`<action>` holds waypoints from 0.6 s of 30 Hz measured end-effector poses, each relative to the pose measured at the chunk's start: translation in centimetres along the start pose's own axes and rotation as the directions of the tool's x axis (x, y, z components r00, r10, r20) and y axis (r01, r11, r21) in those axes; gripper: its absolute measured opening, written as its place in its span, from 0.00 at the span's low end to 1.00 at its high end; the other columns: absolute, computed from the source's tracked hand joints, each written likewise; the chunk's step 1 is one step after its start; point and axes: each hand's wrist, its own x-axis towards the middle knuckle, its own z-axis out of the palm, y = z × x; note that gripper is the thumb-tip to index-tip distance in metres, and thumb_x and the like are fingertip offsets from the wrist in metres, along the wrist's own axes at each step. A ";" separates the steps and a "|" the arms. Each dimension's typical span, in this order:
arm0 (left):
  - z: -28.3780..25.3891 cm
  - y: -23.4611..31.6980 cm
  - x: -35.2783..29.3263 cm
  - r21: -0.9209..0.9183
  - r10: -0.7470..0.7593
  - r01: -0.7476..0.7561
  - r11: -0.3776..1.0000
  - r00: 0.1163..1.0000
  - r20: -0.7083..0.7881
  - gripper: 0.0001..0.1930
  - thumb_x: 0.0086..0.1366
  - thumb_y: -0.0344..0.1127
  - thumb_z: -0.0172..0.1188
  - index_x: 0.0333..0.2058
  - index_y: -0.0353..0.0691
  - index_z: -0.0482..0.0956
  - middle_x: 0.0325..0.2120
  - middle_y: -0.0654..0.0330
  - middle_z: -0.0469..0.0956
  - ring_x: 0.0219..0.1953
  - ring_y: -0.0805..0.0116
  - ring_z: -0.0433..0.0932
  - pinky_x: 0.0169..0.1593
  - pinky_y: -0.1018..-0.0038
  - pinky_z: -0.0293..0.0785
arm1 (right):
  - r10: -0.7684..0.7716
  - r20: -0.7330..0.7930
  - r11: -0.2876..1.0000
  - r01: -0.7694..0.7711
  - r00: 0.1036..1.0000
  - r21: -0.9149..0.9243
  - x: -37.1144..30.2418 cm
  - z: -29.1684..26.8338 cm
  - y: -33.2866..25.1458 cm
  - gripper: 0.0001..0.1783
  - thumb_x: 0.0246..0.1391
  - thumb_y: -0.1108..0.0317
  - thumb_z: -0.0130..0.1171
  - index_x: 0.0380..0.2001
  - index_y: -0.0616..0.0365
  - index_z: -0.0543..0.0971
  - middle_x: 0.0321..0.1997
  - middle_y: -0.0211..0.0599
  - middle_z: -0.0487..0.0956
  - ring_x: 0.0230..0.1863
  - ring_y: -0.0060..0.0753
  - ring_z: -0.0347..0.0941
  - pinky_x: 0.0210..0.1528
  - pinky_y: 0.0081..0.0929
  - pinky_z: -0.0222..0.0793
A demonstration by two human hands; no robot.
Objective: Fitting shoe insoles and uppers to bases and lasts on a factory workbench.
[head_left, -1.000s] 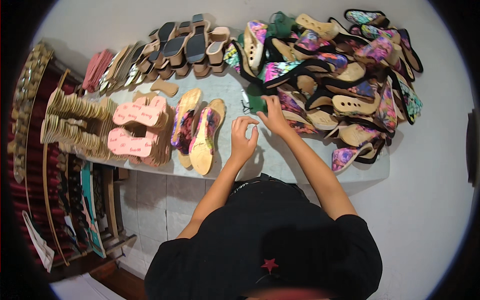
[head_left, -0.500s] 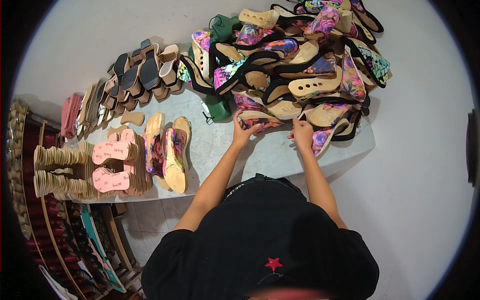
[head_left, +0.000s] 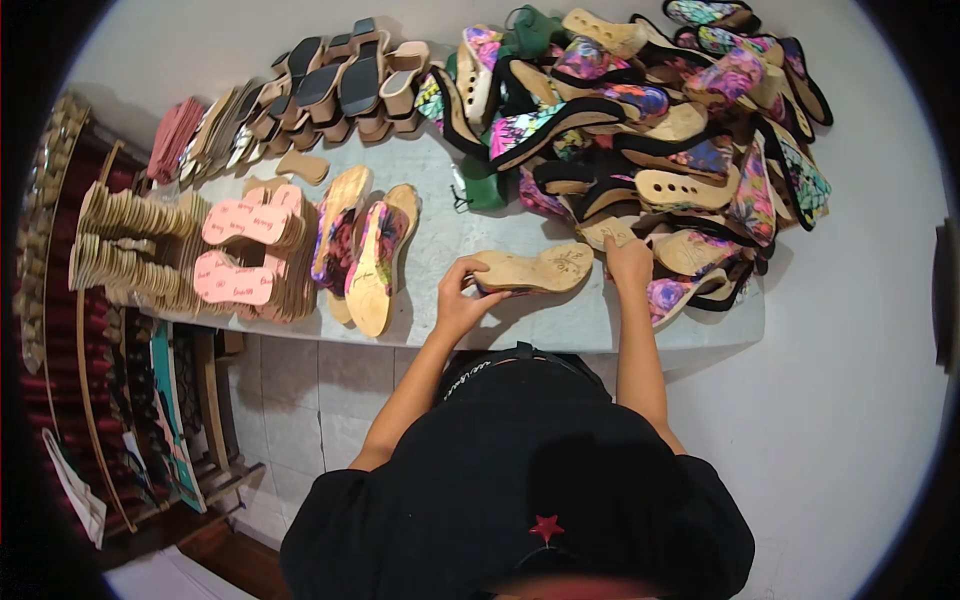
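My left hand (head_left: 462, 303) is closed round the left end of a wedge sandal (head_left: 535, 268) that lies near the table's front, its pale sole with handwritten marks turned up. A strip of floral side shows beneath that sole. My right hand (head_left: 629, 265) is curled at the near edge of the pile, its fingertips gripping a second sandal (head_left: 603, 230) whose pale sole also faces up. Part of that one is hidden under my hand and its neighbours. Just right of my right hand lie a marked pale sole (head_left: 695, 252) and a floral wedge (head_left: 668, 299).
Floral wedges with black edging heap up at the back right, near a green object (head_left: 485, 187). A finished-looking floral pair (head_left: 370, 270) lies left of centre. Pink insoles (head_left: 240, 277), stacked beige soles (head_left: 125, 262) and black-topped heeled soles (head_left: 362, 85) fill the table's left side.
My left hand has drawn one sandal leftward and nearer, out of the pile, turning its sole up. My right hand has stayed by the pile. The view has shifted.
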 end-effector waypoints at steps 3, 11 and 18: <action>-2.7 -0.6 -2.3 0.010 0.036 -0.034 0.999 0.974 -0.224 0.25 0.38 0.30 0.74 0.35 0.37 0.68 0.39 0.54 0.70 0.40 0.64 0.75 0.41 0.72 0.75 | 0.069 0.215 0.983 -0.103 0.974 0.152 -0.4 1.0 0.1 0.25 0.45 0.53 0.57 0.22 0.71 0.77 0.19 0.50 0.77 0.16 0.39 0.76 0.23 0.32 0.73; -3.9 -2.1 -4.9 0.425 0.258 -0.012 0.905 0.809 -0.527 0.26 0.38 0.34 0.75 0.31 0.36 0.65 0.34 0.52 0.65 0.36 0.56 0.71 0.36 0.65 0.71 | 0.147 0.473 0.509 -0.477 0.869 0.717 1.2 6.9 3.0 0.29 0.49 0.49 0.56 0.38 0.67 0.66 0.29 0.41 0.70 0.20 0.35 0.72 0.12 0.26 0.66; -3.2 -2.8 -5.6 0.508 0.233 0.052 0.860 0.844 -0.482 0.25 0.39 0.37 0.73 0.32 0.38 0.66 0.34 0.50 0.65 0.35 0.50 0.70 0.35 0.62 0.69 | 0.236 0.399 0.313 -0.459 0.886 0.832 1.1 7.8 2.4 0.27 0.48 0.51 0.56 0.34 0.69 0.66 0.26 0.39 0.68 0.23 0.41 0.76 0.19 0.29 0.72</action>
